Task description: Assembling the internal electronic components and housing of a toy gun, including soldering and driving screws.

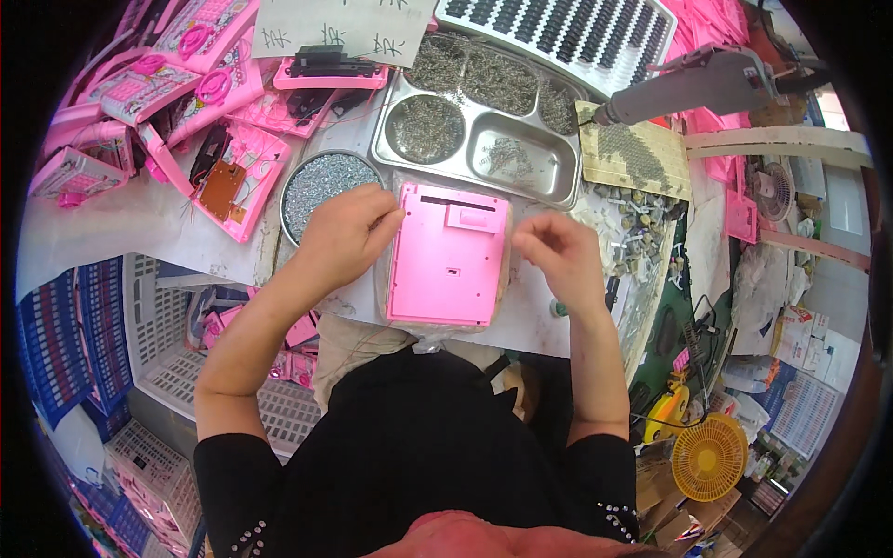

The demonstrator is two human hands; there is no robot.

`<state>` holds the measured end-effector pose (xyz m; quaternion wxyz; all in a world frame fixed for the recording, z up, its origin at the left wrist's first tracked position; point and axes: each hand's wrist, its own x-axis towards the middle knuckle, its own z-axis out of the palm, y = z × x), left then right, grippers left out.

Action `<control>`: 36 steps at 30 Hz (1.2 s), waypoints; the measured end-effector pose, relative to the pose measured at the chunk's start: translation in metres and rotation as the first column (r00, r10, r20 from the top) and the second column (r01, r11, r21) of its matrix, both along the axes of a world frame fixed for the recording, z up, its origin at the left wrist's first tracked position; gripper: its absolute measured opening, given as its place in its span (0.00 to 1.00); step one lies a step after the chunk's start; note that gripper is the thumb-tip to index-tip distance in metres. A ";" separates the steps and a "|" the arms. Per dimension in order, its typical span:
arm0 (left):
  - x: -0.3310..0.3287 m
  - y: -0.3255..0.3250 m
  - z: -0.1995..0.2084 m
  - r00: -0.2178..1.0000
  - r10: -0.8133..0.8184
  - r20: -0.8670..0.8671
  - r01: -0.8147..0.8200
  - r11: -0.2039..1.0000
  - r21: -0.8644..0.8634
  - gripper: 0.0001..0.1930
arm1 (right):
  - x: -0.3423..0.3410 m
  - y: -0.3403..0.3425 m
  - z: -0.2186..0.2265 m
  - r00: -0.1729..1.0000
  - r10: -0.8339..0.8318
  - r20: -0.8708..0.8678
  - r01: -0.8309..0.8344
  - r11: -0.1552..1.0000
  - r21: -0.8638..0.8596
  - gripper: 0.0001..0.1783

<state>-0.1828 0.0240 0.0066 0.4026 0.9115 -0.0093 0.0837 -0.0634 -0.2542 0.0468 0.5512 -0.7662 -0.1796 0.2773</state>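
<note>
A pink plastic housing point(446, 270) lies flat before me on a padded, plastic-wrapped block, with a dark slot near its far edge and a raised compartment below that. At its upper left edge my left hand point(346, 232) is closed, fingertips pinched together over the rim. Whatever is between those fingertips is too small to name. Just off the right side, my right hand point(565, 256) hovers with thumb and fingers curled into a pinch; its contents are hidden. A round metal bowl point(286, 226) of small screws sits beside my left hand, partly covered by it.
A steel compartment tray point(569, 191) holds small springs and metal parts. Behind it stands a white rack point(619, 86) with black pieces. An electric screwdriver point(688, 93) hangs at the upper right. Pink toy housings point(186, 102) pile up at left. Small parts point(642, 223) lie right.
</note>
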 end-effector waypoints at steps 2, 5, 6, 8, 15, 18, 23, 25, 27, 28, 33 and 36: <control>0.007 -0.001 0.000 1.000 -0.026 0.007 0.025 0.997 0.073 0.09 | -0.012 -0.020 -0.008 0.995 -0.051 -0.090 0.049 0.999 -0.024 0.07; 0.014 -0.006 0.003 0.998 -0.055 0.015 0.050 0.966 0.252 0.09 | -0.016 -0.038 -0.016 0.985 -0.058 -0.160 0.056 0.998 -0.013 0.08; 0.016 -0.008 0.004 0.998 -0.067 0.017 0.058 0.946 0.318 0.09 | -0.016 -0.040 -0.017 0.981 -0.069 -0.183 0.072 0.997 0.008 0.08; 0.018 -0.009 0.008 0.995 -0.095 0.008 0.084 0.905 0.417 0.09 | -0.017 -0.034 -0.019 0.969 -0.086 -0.231 0.100 0.994 0.049 0.08; 0.022 0.002 0.013 0.980 -0.183 -0.073 0.197 0.902 0.383 0.11 | -0.023 0.000 -0.033 0.776 0.219 0.592 -0.141 0.974 -0.176 0.05; 0.019 0.005 0.017 0.988 -0.137 -0.074 0.152 0.954 0.259 0.12 | -0.024 0.000 -0.039 0.593 0.239 0.769 -0.117 0.970 -0.211 0.05; 0.022 -0.008 0.019 0.998 0.044 -0.043 -0.039 0.995 0.096 0.12 | -0.016 -0.005 -0.049 0.397 0.280 0.874 -0.224 0.953 -0.204 0.09; 0.036 -0.021 0.017 0.998 0.049 0.048 -0.052 0.997 0.049 0.10 | -0.012 -0.007 -0.051 0.370 0.285 0.884 -0.260 0.946 -0.196 0.10; 0.055 -0.036 0.019 0.997 0.004 0.082 -0.007 0.999 0.037 0.08 | -0.011 -0.008 -0.050 0.381 0.285 0.880 -0.264 0.945 -0.192 0.11; 0.065 -0.041 0.019 0.994 -0.050 0.102 0.048 0.999 0.023 0.08 | -0.011 -0.008 -0.050 0.391 0.283 0.876 -0.270 0.945 -0.184 0.11; 0.097 -0.058 0.002 0.979 -0.184 0.089 0.185 0.983 -0.001 0.07 | -0.013 -0.010 -0.051 0.482 0.264 0.835 -0.271 0.952 -0.145 0.12; 0.102 -0.060 -0.004 0.979 -0.193 0.069 0.187 0.979 0.084 0.08 | -0.015 -0.013 -0.053 0.518 0.251 0.818 -0.251 0.959 -0.134 0.13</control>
